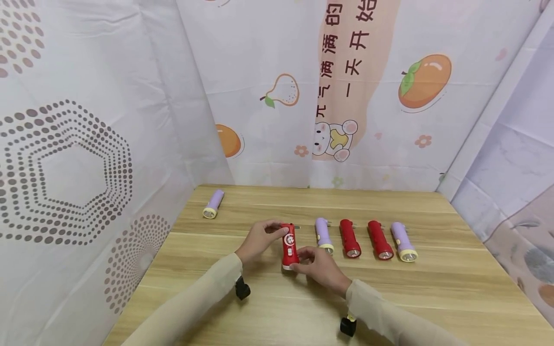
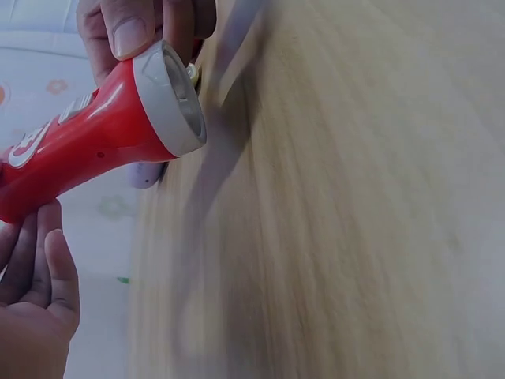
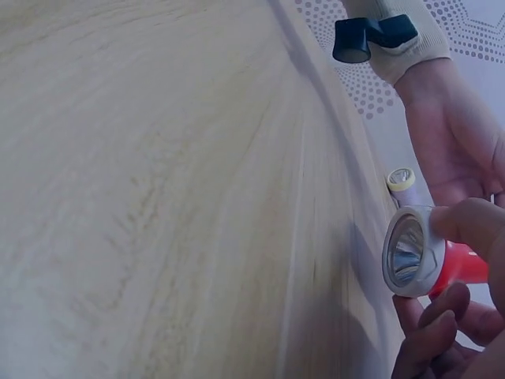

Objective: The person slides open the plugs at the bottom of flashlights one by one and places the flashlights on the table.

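Observation:
A red flashlight point(image 1: 289, 247) with a white bezel and a white round emblem is held between both hands above the table. My left hand point(image 1: 261, 240) grips its tail end, thumb on the front and fingers behind. At the lens end, my right hand point(image 1: 319, 268) pinches the white bezel between thumb and fingers. The left wrist view shows the red flashlight point(image 2: 87, 130) tilted, its lens toward the table side. In the right wrist view the silvery reflector shows inside the bezel point(image 3: 414, 251).
To the right stand a purple flashlight point(image 1: 323, 234), two red flashlights point(image 1: 349, 239) and another purple flashlight point(image 1: 403, 241) in a row. One more purple flashlight point(image 1: 214, 203) lies at the back left of the wooden table point(image 1: 268, 307). A printed curtain point(image 1: 259, 144) hangs behind.

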`<action>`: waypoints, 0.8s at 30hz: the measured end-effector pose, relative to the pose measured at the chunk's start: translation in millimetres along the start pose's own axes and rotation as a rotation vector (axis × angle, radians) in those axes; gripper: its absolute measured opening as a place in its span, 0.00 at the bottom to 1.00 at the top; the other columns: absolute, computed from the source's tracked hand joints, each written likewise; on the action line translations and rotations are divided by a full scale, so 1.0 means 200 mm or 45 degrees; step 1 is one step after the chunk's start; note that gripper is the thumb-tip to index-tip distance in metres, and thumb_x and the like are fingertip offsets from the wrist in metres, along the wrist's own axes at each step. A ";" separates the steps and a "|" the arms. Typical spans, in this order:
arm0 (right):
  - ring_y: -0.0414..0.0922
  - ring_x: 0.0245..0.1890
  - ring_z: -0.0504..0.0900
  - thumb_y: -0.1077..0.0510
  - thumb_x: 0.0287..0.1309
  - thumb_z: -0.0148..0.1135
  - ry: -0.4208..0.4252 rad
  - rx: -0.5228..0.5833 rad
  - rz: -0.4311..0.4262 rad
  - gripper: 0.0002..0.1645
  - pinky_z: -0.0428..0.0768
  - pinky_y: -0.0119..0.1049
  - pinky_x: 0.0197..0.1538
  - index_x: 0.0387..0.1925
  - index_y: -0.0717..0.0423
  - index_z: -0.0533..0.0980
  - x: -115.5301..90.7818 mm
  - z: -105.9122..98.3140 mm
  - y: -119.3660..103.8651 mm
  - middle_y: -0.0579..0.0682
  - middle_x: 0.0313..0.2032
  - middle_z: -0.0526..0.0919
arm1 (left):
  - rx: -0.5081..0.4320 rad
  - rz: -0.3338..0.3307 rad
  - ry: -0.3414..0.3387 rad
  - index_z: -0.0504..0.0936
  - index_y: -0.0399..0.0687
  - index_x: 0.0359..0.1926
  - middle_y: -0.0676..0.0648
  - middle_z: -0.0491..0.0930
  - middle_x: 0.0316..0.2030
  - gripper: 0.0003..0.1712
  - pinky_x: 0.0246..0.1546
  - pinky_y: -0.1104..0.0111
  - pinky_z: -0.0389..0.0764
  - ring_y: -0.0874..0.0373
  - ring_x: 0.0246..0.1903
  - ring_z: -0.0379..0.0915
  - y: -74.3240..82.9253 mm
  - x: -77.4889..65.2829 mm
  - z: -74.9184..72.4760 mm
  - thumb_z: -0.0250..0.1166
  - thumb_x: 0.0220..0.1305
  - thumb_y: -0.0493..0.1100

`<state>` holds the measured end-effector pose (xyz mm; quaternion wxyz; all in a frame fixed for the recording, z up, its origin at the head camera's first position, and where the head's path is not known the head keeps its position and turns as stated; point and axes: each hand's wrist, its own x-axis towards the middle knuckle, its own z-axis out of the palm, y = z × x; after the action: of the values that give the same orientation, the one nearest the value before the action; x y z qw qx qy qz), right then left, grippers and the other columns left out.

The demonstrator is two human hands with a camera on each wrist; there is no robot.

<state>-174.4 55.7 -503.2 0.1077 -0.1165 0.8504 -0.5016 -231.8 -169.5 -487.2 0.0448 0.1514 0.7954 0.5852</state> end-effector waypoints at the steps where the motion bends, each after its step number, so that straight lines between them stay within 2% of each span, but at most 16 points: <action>1: 0.45 0.44 0.78 0.45 0.55 0.79 0.002 0.013 0.012 0.29 0.75 0.41 0.49 0.53 0.55 0.82 0.00 0.00 0.00 0.46 0.45 0.85 | -0.013 -0.008 -0.003 0.87 0.53 0.54 0.53 0.86 0.46 0.20 0.52 0.55 0.82 0.56 0.47 0.81 -0.01 0.01 0.01 0.70 0.68 0.57; 6: 0.46 0.44 0.79 0.47 0.56 0.79 0.020 0.066 0.047 0.28 0.78 0.43 0.51 0.53 0.57 0.81 -0.01 -0.02 0.00 0.47 0.46 0.86 | -0.074 -0.053 -0.005 0.87 0.50 0.54 0.51 0.86 0.46 0.20 0.53 0.50 0.81 0.55 0.45 0.82 -0.02 0.06 0.03 0.69 0.69 0.55; 10: 0.45 0.43 0.81 0.47 0.57 0.78 0.058 0.068 0.065 0.26 0.79 0.42 0.50 0.51 0.57 0.82 -0.01 -0.02 0.00 0.47 0.45 0.86 | -0.121 -0.091 -0.006 0.86 0.47 0.55 0.48 0.87 0.47 0.19 0.52 0.52 0.82 0.55 0.44 0.83 -0.02 0.09 0.05 0.69 0.70 0.53; 18: 0.46 0.37 0.80 0.52 0.58 0.77 0.107 0.078 0.130 0.23 0.81 0.38 0.35 0.50 0.61 0.82 0.00 -0.03 -0.04 0.50 0.42 0.86 | -0.209 -0.201 -0.014 0.86 0.42 0.54 0.46 0.86 0.46 0.22 0.52 0.55 0.82 0.55 0.44 0.82 -0.06 0.17 0.07 0.70 0.69 0.52; 21: 0.46 0.35 0.81 0.54 0.59 0.76 0.129 0.066 0.142 0.22 0.81 0.38 0.31 0.50 0.62 0.82 0.01 -0.03 -0.05 0.51 0.41 0.87 | -0.261 -0.243 -0.006 0.85 0.40 0.54 0.45 0.85 0.47 0.22 0.53 0.55 0.82 0.54 0.45 0.82 -0.06 0.19 0.07 0.71 0.68 0.51; 24: 0.45 0.34 0.81 0.55 0.59 0.76 0.160 0.024 0.139 0.20 0.81 0.37 0.31 0.49 0.62 0.83 0.03 -0.03 -0.06 0.52 0.41 0.87 | -0.283 -0.253 0.007 0.85 0.37 0.54 0.44 0.85 0.47 0.23 0.52 0.55 0.82 0.54 0.44 0.82 -0.07 0.22 0.07 0.71 0.68 0.50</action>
<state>-179.8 53.1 -490.7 0.0824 -0.0371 0.8558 -0.5094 -272.3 -146.9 -500.7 0.1167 0.0643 0.7368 0.6629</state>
